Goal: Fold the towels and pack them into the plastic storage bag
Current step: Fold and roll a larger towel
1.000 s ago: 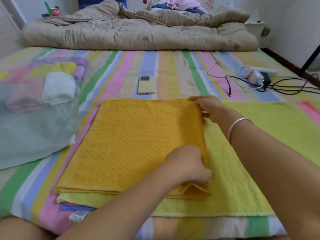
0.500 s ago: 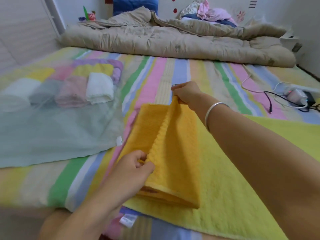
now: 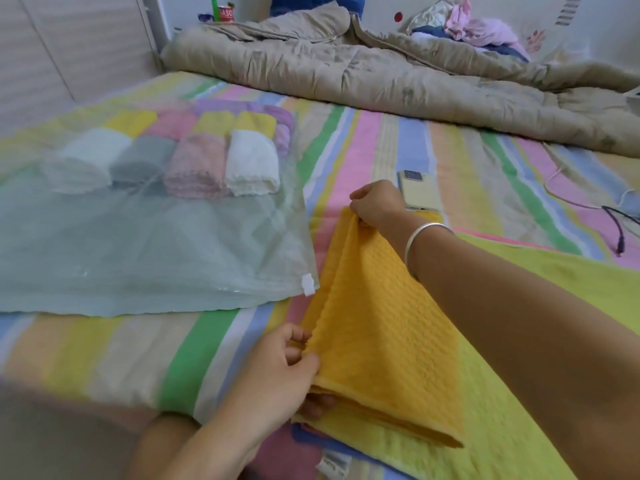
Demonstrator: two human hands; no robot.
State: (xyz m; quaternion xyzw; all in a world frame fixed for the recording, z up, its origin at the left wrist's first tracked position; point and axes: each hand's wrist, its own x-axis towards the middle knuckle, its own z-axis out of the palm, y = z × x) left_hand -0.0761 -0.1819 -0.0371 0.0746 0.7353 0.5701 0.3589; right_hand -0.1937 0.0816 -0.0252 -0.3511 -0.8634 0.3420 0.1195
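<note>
Checker: Moved since 0.5 s ago?

Recorder: Orange towel (image 3: 377, 341) is doubled further over to the left. Its raised fold has dropped lower. Left hand (image 3: 277, 379) has slid down to the near end.

Checker: Hands?

Recorder: Left hand pinches the near folded edge, thumb on top and fingers curled under the layers. Right hand (image 3: 375, 202), with a silver bracelet (image 3: 426, 240) on the wrist, pinches the far corner.

Checker: Towel position?

Recorder: It lies on a yellow-green towel (image 3: 519, 427) spread over the striped sheet (image 3: 398, 143), just right of the plastic bag (image 3: 138, 254). The bag lies flat, with a white slider (image 3: 309, 285) at its near right corner. Rolled towels sit at its far end, among them white (image 3: 252, 164), pink (image 3: 197, 168) and grey (image 3: 142, 159).

Checker: Any writing?

Recorder: A red can (image 3: 225, 12) by the wall shows the letters "ASO". A fabric tag (image 3: 332, 465) under the stack is too blurred to read. A phone (image 3: 419, 192) lies back up beyond the right hand, with no legible mark.
</note>
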